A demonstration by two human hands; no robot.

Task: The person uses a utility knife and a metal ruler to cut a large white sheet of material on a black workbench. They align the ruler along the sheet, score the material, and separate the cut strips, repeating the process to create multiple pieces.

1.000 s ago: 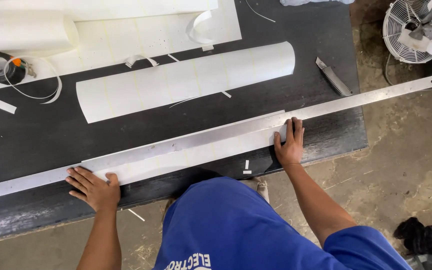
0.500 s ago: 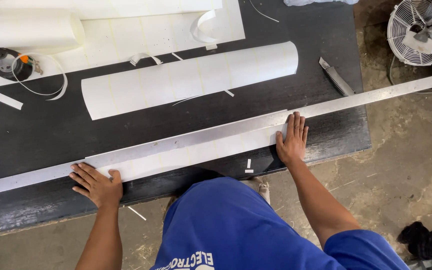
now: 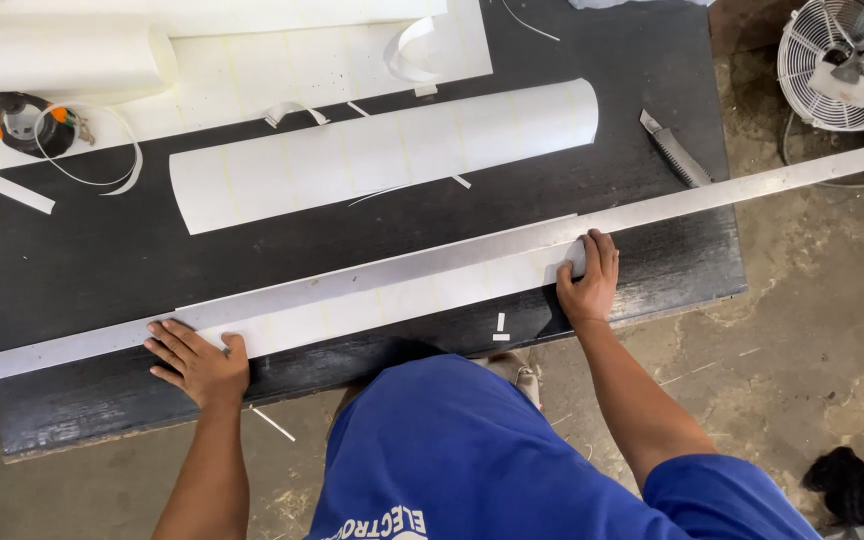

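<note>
A long metal straightedge [image 3: 422,262] lies slanted across the black table [image 3: 62,270], on top of a narrow white sheet strip [image 3: 392,300]. My left hand [image 3: 197,362] lies flat with fingers spread on the strip's left end, just below the straightedge. My right hand [image 3: 589,278] presses flat on the strip's right end, its fingertips touching the straightedge. Neither hand grips anything.
A curled white sheet [image 3: 382,150] lies behind the straightedge. More white sheets [image 3: 282,55] and a roll [image 3: 52,60] sit at the back. An orange tape measure [image 3: 27,120] is far left, a utility knife [image 3: 674,150] at right. A fan [image 3: 842,60] stands on the floor.
The view has shifted slightly. Both hands stay flat on the strip and the straightedge keeps its place.
</note>
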